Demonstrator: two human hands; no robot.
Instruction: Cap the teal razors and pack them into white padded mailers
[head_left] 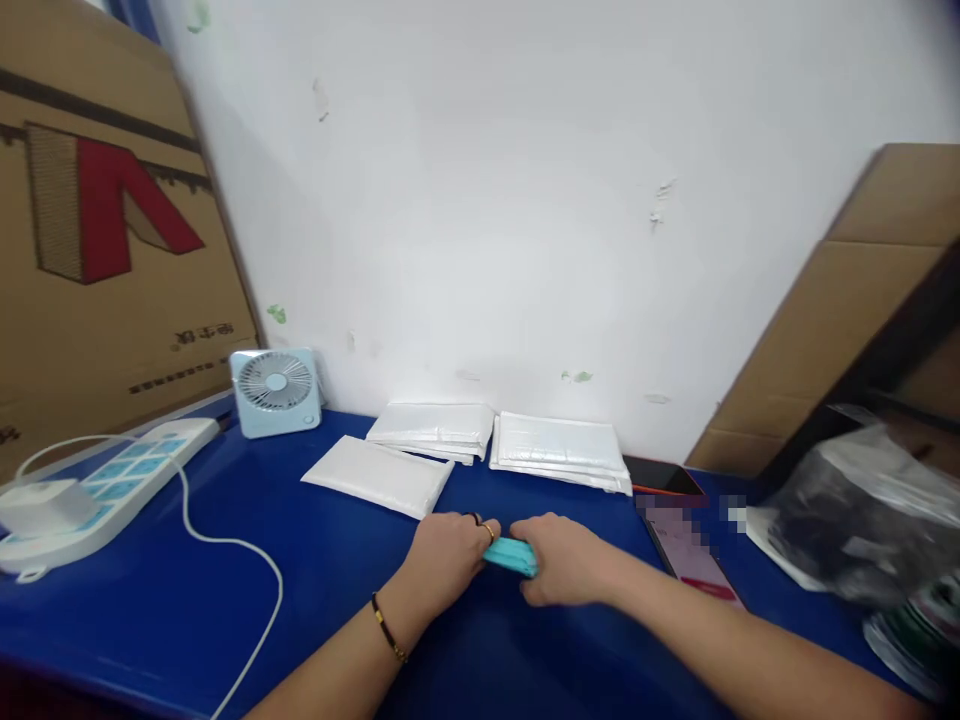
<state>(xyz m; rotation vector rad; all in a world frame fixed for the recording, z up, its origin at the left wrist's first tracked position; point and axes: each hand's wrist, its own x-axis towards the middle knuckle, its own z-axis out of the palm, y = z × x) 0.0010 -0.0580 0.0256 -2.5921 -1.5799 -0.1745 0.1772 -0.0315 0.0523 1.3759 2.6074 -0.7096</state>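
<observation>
Between my two hands is a small turquoise folded bundle (511, 556), held just above the blue table. My left hand (451, 555), with a ring and a dark bracelet, has its fingers closed on the left end. My right hand (559, 558) grips the right end between thumb and fingers. What kind of thing the bundle is, I cannot make out, since its ends are hidden by my fingers. Just beyond my left hand lies a single white padded envelope (379, 476). Behind it, against the wall, are two stacks of white padded envelopes, a left stack (431, 425) and a right stack (559, 447).
On the left stand a light blue fan (276, 392) and a white power strip (142, 480) with a cable (247, 545) trailing to the front edge. To the right lie two phones, a dark one (664, 478) and a lit one (694, 555), beside a clear plastic bag (862, 510). Cardboard (832, 300) leans behind.
</observation>
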